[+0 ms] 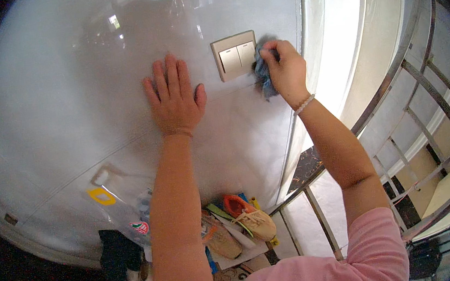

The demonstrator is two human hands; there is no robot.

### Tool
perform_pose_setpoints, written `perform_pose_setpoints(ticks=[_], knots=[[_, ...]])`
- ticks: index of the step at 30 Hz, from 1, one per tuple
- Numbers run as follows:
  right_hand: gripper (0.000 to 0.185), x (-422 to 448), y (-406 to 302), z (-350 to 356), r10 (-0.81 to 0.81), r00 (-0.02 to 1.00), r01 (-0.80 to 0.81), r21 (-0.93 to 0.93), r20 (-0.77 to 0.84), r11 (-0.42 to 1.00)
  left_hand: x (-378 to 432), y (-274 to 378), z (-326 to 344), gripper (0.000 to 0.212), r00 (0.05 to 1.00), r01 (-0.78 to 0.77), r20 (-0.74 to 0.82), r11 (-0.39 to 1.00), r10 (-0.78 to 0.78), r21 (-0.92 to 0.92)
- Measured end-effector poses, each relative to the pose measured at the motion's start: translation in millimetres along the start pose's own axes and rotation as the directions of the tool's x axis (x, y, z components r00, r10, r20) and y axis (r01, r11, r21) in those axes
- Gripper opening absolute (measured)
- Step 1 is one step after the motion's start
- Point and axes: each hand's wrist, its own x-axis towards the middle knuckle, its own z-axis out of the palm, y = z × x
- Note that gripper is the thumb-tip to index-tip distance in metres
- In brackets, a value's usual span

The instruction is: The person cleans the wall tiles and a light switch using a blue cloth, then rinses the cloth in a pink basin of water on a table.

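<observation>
My left hand [175,98] lies flat with its fingers spread on the glossy light-grey wall [60,104], left of a double light switch [237,56] in a beige frame. My right hand [288,67] grips a crumpled blue-grey cloth [265,72] between thumb and fingers, at the right edge of the switch frame. The cloth rests against the wall there and hangs below my fingers. A beaded bracelet [304,104] circles my right wrist.
Metal railings [392,86] curve along the right side. Below, near the wall's foot, are a beige and orange shoe [258,221], another shoe [221,237] and a clear plastic bag [120,201] with a yellow part. A bright doorway edge [341,37] stands right of the wall.
</observation>
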Motion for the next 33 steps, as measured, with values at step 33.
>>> perform_pose_setpoints(ticks=[33], knots=[[0.031, -570, -161, -889, 0.898, 0.103, 0.029, 0.904, -0.427, 0.427, -196, 561, -497, 0.014, 0.441, 0.56, 0.106, -0.18, 0.891, -0.809]])
